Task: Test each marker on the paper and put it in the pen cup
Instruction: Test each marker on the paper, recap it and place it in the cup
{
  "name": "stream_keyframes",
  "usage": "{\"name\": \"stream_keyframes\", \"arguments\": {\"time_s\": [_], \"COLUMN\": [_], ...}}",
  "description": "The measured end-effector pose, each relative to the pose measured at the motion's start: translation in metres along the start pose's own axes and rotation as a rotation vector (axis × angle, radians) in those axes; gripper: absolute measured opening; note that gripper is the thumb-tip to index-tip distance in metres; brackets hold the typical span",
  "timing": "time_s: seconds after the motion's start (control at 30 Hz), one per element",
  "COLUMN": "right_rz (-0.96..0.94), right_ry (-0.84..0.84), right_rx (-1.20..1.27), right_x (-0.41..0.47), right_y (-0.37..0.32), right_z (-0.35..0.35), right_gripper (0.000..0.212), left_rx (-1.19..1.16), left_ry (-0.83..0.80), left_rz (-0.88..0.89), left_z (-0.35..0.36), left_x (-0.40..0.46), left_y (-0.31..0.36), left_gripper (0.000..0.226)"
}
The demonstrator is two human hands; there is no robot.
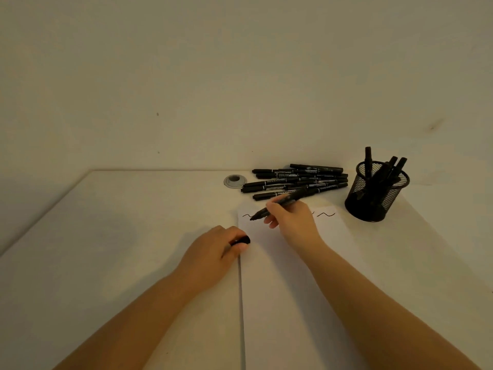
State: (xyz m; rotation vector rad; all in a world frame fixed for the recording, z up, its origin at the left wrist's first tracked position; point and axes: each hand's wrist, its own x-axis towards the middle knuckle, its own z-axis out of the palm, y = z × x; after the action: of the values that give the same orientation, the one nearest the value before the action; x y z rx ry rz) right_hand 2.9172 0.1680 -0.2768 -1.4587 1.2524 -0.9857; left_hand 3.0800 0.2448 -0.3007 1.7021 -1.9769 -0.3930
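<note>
Your right hand grips an uncapped black marker in a writing hold, fingers curled round the barrel, forearm reaching in from the lower right. Its long axis runs from upper right down to lower left, with the tip pointing left and touching the paper at the end of a short black squiggle near the sheet's far left corner. Your left hand rests on the desk at the paper's left edge, fingers curled round a small black cap, the forearm coming in from the lower left. That pale desk meets a plain, light wall behind. White paper lies lengthwise away from you, and a second squiggle shows near its far right corner. Beyond the sheet, a pile of black markers lies mostly flat with long axes running left to right. Just right of the pile stands a black mesh pen cup, upright, holding several markers that lean with their ends up. Left of the pile, a small round grey grommet sits in the desk surface.
</note>
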Motion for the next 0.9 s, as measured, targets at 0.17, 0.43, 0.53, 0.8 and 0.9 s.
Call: {"name": "stream_keyframes", "arguments": {"time_s": [0.17,0.43,0.53,0.8,0.9], "right_rz": [-0.056,-0.193,-0.179,-0.211,-0.194], "right_ry": [0.07,-0.09,-0.031,0.129,0.098], "right_rx": [-0.008,-0.168,-0.185,0.048,0.125], "right_x": [0.001,0.001,0.002,-0.003,-0.007], "right_y": [0.021,0.024,0.025,0.02,0.017], "right_z": [0.0,0.007,0.004,-0.003,-0.006], "right_gripper": [0.008,0.01,0.01,0.011,0.012], "left_rx": [-0.009,0.008,0.001,-0.134,-0.227], "left_ry": [0.007,-0.002,0.001,0.039,0.066], "left_rz": [0.076,0.081,0.068,0.006,-0.047], "left_z": [0.004,0.003,0.002,0.002,0.003], "left_x": [-0.002,0.002,0.001,-0.001,-0.002], "left_y": [-0.004,-0.003,-0.003,-0.004,-0.007], "left_gripper": [0.02,0.022,0.021,0.015,0.007]}}
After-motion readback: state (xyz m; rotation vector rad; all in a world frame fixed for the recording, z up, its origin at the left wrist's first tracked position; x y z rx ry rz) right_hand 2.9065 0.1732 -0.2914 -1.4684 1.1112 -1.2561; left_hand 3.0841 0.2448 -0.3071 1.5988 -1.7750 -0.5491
